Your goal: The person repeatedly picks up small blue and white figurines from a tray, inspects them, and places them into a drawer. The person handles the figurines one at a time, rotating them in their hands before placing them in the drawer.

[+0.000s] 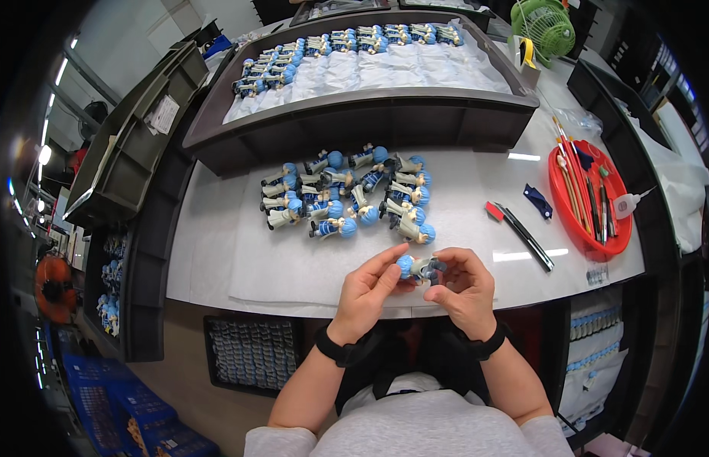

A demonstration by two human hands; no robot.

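Both hands held one small blue-haired figure [417, 266] over the near edge of the white table [217, 251], just in front of the person's chest. The left hand [366, 293] pinched the round blue head between thumb and fingertips; the right hand [465, 289] was closed on the grey body, fingers curled round it. The step in hand looked like checking or fitting a single figure, head against body, and the next move would probably call for a steady twist or press while the left hand kept the head from turning; the exact joint was hidden by the fingers. Beyond the hands lay a pile [347, 194] of the same figures, roughly eighteen, too overlapped for a firm count. Behind it stood a dark tray [354, 114] lined with white bags, with about twenty more figures in a row [347, 46] along its far and left edge. To the right sat one red dish [590, 194] holding several brushes and pens, too tangled to count, one black tool [526, 236] with a red end beside it, one small blue scrap [537, 199], and one green fan [542, 27] far back.
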